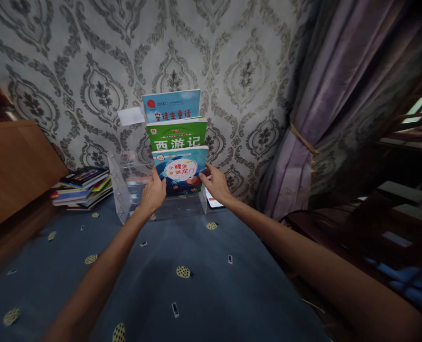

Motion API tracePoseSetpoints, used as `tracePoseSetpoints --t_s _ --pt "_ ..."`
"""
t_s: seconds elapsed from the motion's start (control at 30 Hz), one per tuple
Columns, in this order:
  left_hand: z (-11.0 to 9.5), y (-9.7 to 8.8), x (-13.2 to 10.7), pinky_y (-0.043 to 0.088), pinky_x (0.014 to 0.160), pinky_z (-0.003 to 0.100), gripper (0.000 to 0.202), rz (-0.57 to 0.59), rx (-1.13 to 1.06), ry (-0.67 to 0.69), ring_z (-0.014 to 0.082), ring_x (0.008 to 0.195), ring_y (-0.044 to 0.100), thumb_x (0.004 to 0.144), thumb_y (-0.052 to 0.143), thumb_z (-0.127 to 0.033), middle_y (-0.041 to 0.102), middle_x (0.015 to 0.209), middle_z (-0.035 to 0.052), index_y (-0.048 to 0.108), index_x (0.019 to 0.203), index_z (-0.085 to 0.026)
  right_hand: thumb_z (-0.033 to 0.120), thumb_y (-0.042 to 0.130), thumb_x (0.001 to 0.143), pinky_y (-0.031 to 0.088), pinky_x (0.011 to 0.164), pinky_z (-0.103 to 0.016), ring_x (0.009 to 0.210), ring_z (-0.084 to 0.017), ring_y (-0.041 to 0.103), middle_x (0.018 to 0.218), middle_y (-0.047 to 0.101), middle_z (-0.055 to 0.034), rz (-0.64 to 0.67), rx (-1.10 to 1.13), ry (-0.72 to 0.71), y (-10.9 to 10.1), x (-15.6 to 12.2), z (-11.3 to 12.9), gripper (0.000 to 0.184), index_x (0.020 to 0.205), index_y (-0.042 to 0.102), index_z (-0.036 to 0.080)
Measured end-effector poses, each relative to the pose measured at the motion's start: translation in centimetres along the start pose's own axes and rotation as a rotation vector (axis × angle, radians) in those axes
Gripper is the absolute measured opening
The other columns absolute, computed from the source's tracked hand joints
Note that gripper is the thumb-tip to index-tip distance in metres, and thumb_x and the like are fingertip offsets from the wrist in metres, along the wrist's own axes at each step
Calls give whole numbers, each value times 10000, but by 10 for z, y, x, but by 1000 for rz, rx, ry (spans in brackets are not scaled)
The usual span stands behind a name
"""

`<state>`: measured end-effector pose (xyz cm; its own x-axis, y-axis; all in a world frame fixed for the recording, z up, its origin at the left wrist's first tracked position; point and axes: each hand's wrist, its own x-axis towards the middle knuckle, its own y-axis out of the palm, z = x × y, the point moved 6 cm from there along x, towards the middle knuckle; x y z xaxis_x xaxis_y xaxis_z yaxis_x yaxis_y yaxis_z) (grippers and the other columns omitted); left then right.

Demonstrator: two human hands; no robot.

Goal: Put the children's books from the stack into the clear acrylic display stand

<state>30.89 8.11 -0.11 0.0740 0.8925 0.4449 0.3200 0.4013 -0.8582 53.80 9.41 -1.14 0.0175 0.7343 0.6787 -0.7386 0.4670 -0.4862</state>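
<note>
A blue picture book (181, 170) with a white oval and red lettering on its cover stands upright at the front of a clear plastic book rack (119, 190). My left hand (154, 191) grips the book's left edge, thumb on the cover. On its right edge, my right hand (215, 182) holds it with the thumb in front. Behind it rises a green book (177, 134) with white lettering, and farther back and higher a light blue book (172, 105) with red lettering. The lower parts of both rear books are hidden.
A stack of books (84, 187) lies left of the rack, near a brown wooden panel (18, 166). A white-edged flat object (214, 202) sits behind the rack's right end. A dark blue patterned cloth (154, 285) covers the table. A purple curtain (303, 137) hangs at the right.
</note>
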Motion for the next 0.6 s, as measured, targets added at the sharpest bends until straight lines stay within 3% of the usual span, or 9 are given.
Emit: tracePoseSetpoints --t_s 0.4,0.6 --pt "2 1 -2 536 825 439 600 10 -7 4 342 947 712 1013 297 -340 700 1094 248 163 1509 -29 328 550 858 529 815 -419 879 -253 670 1040 719 -121 -20 59 82 -3 -14 -9 466 1290 576 158" --pt "2 1 -6 538 807 443 556 -17 -31 9 342 911 713 1009 311 -334 711 1014 230 243 1475 -38 322 522 853 519 716 -347 823 -227 657 931 705 -91 -41 165 136 -5 -51 -9 342 1139 612 158"
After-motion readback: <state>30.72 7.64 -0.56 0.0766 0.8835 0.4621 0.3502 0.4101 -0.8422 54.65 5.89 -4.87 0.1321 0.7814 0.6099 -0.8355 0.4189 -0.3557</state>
